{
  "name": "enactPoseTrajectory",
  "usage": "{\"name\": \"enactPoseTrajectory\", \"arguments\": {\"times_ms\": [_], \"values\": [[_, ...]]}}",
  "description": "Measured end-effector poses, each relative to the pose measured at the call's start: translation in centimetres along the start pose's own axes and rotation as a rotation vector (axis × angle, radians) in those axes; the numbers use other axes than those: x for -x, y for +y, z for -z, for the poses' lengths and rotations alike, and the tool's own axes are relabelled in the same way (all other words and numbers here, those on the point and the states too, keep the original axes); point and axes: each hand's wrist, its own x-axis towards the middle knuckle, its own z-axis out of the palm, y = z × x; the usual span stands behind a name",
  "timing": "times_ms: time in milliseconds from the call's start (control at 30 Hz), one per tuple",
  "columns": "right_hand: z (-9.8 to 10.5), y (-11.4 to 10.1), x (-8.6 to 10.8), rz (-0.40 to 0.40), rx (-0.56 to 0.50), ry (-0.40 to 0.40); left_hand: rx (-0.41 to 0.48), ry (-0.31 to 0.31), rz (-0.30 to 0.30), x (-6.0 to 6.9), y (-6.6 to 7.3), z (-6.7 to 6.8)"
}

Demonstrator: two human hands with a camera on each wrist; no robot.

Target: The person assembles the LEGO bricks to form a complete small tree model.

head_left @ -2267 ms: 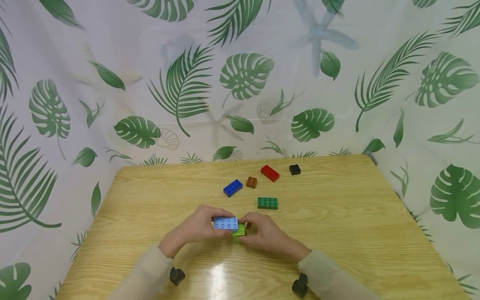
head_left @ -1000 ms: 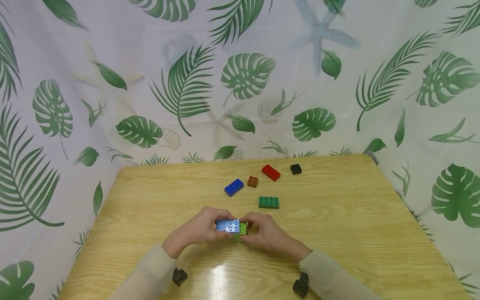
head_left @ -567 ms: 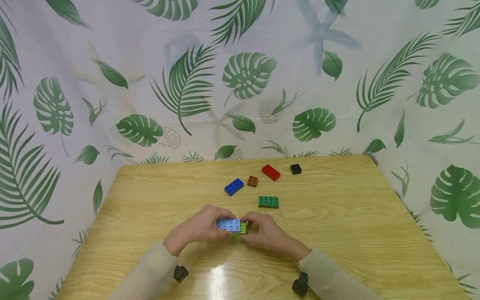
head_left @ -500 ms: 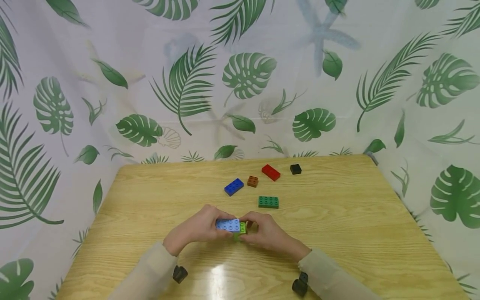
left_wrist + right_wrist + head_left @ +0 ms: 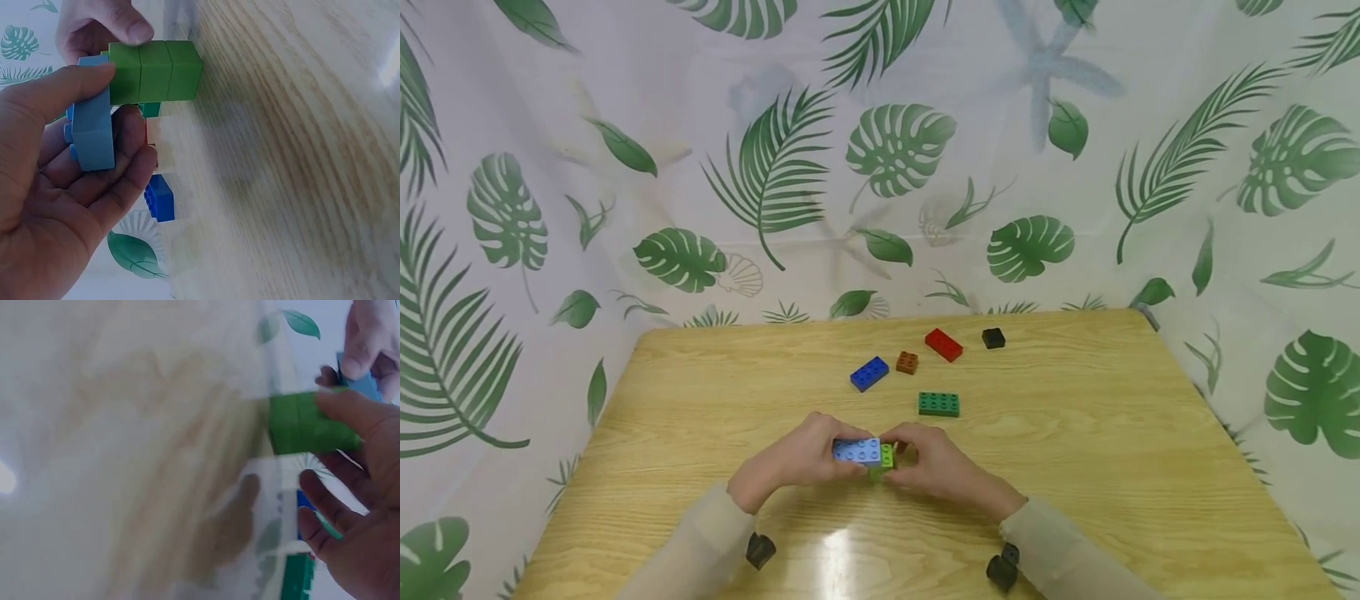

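A light blue toy building brick (image 5: pixel 857 451) is pinched by my left hand (image 5: pixel 801 454) between thumb and fingers. It lies across the top of a lime green brick stack (image 5: pixel 156 72), covering part of it. Two green studs stay visible at the stack's right side in the head view. My right hand (image 5: pixel 936 468) pinches the upper part of the stack, thumb on the near side. In the left wrist view the stack shows three layers, and the light blue brick (image 5: pixel 95 125) overhangs it. The right wrist view is blurred.
Beyond the hands on the wooden table (image 5: pixel 700 383) lie a dark green brick (image 5: pixel 938 404), a blue brick (image 5: pixel 869 373), a small brown brick (image 5: pixel 907 362), a red brick (image 5: pixel 943 344) and a small black brick (image 5: pixel 993 337). A leaf-print cloth (image 5: pixel 820 192) hangs behind.
My left hand has shifted the light blue brick slightly right, and it now sits straighter on the green stack. My right hand has stayed at the stack. Little differs over the last half second.
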Motion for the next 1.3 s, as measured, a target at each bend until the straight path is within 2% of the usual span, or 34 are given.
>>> {"name": "enactPoseTrajectory", "arguments": {"times_ms": [100,167,267,367,567,667,900,1067,1300], "values": [[1.0,0.4,0.1,0.015,0.085,-0.032,0.016,0.002,0.008,0.0,-0.2,-0.2],[1.9,0.8,0.1,0.035,0.153,-0.023,0.028,0.007,0.015,0.0,-0.3,-0.3],[3.1,1.5,0.0,0.052,0.233,0.040,0.042,0.020,0.021,-0.1,-0.4,-0.5],[4.1,2.2,-0.2,0.025,0.279,0.119,0.050,0.032,0.018,-0.1,-0.6,-0.6],[5.3,3.6,-0.4,-0.087,0.306,0.221,0.076,0.030,0.018,0.0,-0.5,-0.6],[5.5,4.4,-0.6,-0.100,0.339,0.240,0.082,0.027,0.026,0.0,-0.4,-0.6],[5.8,5.9,-1.0,-0.113,0.389,0.224,0.089,0.025,0.032,0.1,-0.3,-0.5],[5.7,6.8,-1.2,-0.142,0.353,0.212,0.091,0.019,0.029,0.0,-0.4,-0.5],[5.8,7.6,-1.5,-0.140,0.309,0.226,0.095,0.016,0.036,0.1,-0.3,-0.4]]}}
